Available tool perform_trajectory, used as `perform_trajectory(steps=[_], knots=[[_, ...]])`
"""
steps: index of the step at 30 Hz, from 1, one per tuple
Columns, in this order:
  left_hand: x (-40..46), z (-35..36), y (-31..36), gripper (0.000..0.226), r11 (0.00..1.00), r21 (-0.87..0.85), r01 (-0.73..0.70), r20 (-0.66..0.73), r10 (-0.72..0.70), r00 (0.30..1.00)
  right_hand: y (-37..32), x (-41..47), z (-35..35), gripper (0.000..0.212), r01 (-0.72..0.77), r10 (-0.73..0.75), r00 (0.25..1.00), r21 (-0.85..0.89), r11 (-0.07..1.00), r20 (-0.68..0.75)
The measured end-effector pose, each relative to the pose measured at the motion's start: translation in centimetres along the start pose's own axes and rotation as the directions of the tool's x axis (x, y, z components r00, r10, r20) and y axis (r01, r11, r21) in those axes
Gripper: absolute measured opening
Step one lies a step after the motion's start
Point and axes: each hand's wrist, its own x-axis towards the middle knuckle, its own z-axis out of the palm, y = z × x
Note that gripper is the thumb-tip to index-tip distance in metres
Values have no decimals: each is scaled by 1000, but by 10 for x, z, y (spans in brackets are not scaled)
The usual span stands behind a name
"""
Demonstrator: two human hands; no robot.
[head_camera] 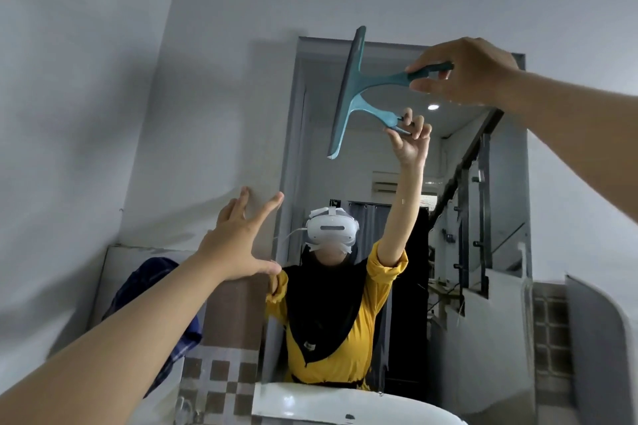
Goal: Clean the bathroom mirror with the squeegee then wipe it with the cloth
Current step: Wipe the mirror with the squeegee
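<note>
The bathroom mirror (483, 217) hangs on the wall ahead and reflects a person in a yellow top with a raised arm. A teal squeegee (348, 86) stands with its dark blade nearly vertical against the upper left part of the glass. My right hand (466, 74) grips its handle from the right, high up. My left hand (241, 241) reaches toward the mirror's left edge with fingers spread and holds nothing. The squeegee's reflection shows just below the handle. A dark blue checked cloth (155, 286) lies low at the left, partly behind my left forearm.
A white sink (310, 404) curves along the bottom below the mirror. A chrome tap (184, 407) sits at its left. Brown and white checked tiles (221, 379) cover the wall low down. Plain grey wall surrounds the mirror.
</note>
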Motion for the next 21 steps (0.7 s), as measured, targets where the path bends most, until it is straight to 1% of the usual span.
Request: perform_trajectory(steps=[4,8,12,17,21], knots=[[0,1,1,120,1000,11,8,0,-8,1000,34,-25,-13,34,-107,107,994,-4,994,0],[2,2,2,122,999,37,18,-12,-18,1000,67,-55,-25,26,-224,224,974,27,974,-25],[3,5,2,123,998,50,29,-26,-28,999,92,-88,-32,25,-336,337,940,27,941,-55],[6,8,-1,125,997,74,13,-50,-9,999,100,-126,-28,27,-465,468,880,57,883,-78],[5,8,2,124,996,83,36,-44,-33,998,85,-142,-7,24,-502,516,852,146,852,-84]])
